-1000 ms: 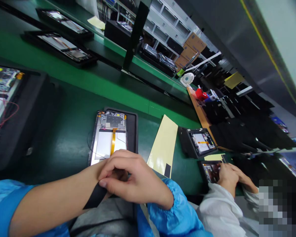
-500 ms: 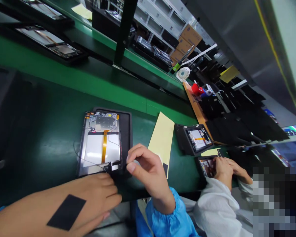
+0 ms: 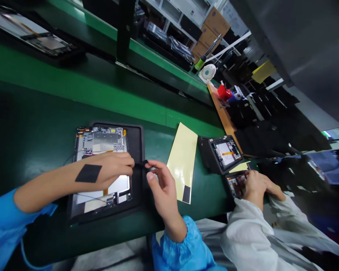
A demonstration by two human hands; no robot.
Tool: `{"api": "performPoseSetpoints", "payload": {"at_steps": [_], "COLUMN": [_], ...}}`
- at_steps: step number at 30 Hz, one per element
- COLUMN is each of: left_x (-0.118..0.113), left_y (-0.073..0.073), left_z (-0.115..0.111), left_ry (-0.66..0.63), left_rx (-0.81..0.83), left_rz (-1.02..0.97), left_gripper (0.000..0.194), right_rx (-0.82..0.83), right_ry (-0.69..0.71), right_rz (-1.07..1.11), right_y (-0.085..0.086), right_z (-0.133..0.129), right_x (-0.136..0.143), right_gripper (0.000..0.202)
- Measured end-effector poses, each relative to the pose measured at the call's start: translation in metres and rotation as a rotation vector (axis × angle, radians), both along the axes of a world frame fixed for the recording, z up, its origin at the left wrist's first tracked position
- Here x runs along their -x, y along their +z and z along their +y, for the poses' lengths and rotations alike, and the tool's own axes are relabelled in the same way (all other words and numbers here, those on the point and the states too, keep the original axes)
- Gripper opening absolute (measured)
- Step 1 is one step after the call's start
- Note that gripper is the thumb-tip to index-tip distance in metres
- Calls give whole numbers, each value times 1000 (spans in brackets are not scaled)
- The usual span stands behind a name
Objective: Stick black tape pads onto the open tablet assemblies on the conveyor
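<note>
An opened tablet (image 3: 105, 141) lies in a black tray (image 3: 137, 146), its circuit board, white battery and orange ribbon cable exposed. My left hand (image 3: 114, 169) is over the battery, fingers closed and pointing right; what they pinch, if anything, is hidden. A black square patch (image 3: 88, 173) sticks to the back of that hand. Just right of the tray's edge, my right hand (image 3: 164, 188) pinches a small piece of black tape (image 3: 144, 163) between thumb and fingers. Thin wires trail at the tablet's left side.
A pale yellow sheet (image 3: 182, 158) with a black patch (image 3: 187, 194) lies right of my hands. Farther right are another opened tablet (image 3: 227, 153) and a co-worker's hands (image 3: 257, 186) on a device. A raised green shelf (image 3: 147, 101) runs behind.
My left hand has moved up from the front edge to over the tablet, near my right fingers. A small black piece now shows at my right fingertips. The whole view has shifted slightly.
</note>
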State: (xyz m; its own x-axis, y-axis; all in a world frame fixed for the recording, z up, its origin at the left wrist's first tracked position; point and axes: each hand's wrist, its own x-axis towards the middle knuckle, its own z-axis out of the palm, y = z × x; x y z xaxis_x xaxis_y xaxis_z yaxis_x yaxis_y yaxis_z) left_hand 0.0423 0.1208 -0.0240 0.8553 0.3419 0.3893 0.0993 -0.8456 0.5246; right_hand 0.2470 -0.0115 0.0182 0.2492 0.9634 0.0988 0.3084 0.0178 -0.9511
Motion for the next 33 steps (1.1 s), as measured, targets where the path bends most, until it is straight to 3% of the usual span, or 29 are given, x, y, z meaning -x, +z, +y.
{"api": "performPoseSetpoints", "payload": {"at_steps": [3,11,15,18,23,27,33], "left_x": [-1,2,6,7,-7,-17,-18], "left_y": [7,10,21,28,10,-6,-10], "left_z": [23,52,50,32,0,5,24], "left_ry": [-80,56,97,39,-271,-309,-296], "left_rx": [27,-14,8,28,314,303,178], "left_rz": [34,43,16,-36,-106,-113,-111], "left_gripper": [48,55,52,43,33,31,34], "right_rx": [-8,-85,-151,-174,-219,-219,-204], "right_ry": [35,246,277,292,281,291,322], "right_rz": [-73,-321,-381,-407,-404,-394,-411], "right_y": [-7,-10,-15,-19,-23,-24,-23], "right_z": [-9,-36,-41,-44,-49,-51,-50], "right_x": [1,13,15,14,13,12,11], "right_gripper": [25,54,60,65,61,57,53]}}
